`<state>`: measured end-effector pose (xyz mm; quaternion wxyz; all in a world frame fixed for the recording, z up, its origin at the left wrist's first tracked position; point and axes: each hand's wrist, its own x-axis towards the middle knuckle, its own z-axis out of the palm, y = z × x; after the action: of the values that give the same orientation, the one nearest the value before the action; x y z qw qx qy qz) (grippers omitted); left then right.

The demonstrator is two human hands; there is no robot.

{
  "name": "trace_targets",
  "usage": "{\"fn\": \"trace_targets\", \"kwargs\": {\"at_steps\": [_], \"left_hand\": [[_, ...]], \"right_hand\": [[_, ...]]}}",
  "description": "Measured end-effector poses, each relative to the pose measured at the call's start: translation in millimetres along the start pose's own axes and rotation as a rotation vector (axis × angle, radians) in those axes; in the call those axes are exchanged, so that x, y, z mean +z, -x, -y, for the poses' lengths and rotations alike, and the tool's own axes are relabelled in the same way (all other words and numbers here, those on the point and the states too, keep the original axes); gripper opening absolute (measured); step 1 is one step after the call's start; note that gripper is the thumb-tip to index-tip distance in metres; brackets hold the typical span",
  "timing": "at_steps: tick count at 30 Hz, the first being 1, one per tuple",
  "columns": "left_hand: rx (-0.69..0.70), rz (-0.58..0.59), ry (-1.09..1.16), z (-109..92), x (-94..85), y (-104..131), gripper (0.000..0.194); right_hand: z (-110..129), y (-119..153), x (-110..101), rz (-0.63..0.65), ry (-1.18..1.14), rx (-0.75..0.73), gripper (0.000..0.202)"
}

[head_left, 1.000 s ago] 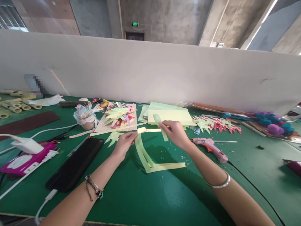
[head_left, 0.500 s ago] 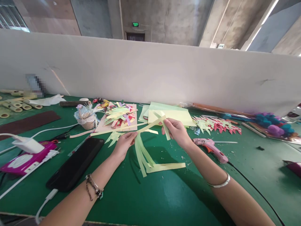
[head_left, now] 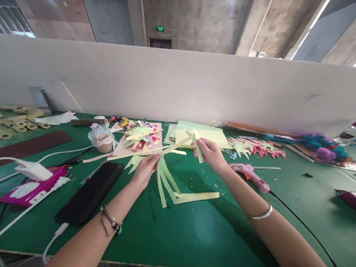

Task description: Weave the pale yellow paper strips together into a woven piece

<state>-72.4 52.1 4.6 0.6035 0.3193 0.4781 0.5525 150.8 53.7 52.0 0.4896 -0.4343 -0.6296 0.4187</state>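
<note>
My left hand (head_left: 147, 168) pinches a bundle of pale green paper strips (head_left: 167, 178), whose ends hang down over the green table. From it a pale yellow-green strip (head_left: 179, 143) runs up to the right. My right hand (head_left: 210, 152) has its fingers closed on folded strips (head_left: 198, 146) at the far end, one tail pointing down. A loose yellow strip (head_left: 198, 197) lies flat below the hands. Behind them are pale yellow paper sheets (head_left: 217, 138), and a board bears a heap of coloured paper scraps (head_left: 141, 136).
A black phone (head_left: 89, 194) and a magenta power strip (head_left: 33, 185) with cables lie left. Right are a pink glue gun (head_left: 250, 176), red and green cut paper (head_left: 260, 147) and coloured pompoms (head_left: 324, 146). A wrapped pot (head_left: 102, 137) stands back left.
My right hand has moved slightly right with the strip ends. My left hand has shifted a little left, and the hanging strips have swung left and spread apart.
</note>
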Motion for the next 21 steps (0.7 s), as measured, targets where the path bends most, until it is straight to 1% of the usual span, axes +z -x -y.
{"fn": "trace_targets", "kwargs": {"at_steps": [3, 7, 10, 13, 16, 19, 21], "left_hand": [[0.014, 0.0, 0.017, -0.4, 0.5, 0.2, 0.033], [0.036, -0.074, 0.001, -3.9, 3.0, 1.8, 0.032], [0.057, -0.096, -0.012, -5.8, 4.0, 2.3, 0.035], [0.092, -0.106, -0.016, -6.1, 4.6, 2.4, 0.04], [0.123, -0.106, 0.003, -6.6, 6.0, 3.5, 0.042], [0.14, -0.107, 0.027, -8.0, 7.6, 5.4, 0.043], [0.146, -0.102, 0.031, -8.4, 7.8, 6.0, 0.043]], "right_hand": [[-1.2, -0.7, -0.1, 0.001, 0.031, -0.001, 0.041], [-4.8, -2.7, -3.4, -0.018, 0.117, -0.052, 0.04], [-6.1, -3.3, -5.8, -0.015, 0.208, -0.096, 0.036], [-4.8, -2.4, -5.3, 0.014, 0.24, -0.103, 0.034], [-3.0, -1.0, -3.0, 0.03, 0.193, -0.065, 0.034], [-3.4, -0.7, -0.7, 0.028, 0.06, -0.012, 0.033], [-4.4, -1.3, 0.4, 0.013, 0.015, -0.025, 0.031]]}}
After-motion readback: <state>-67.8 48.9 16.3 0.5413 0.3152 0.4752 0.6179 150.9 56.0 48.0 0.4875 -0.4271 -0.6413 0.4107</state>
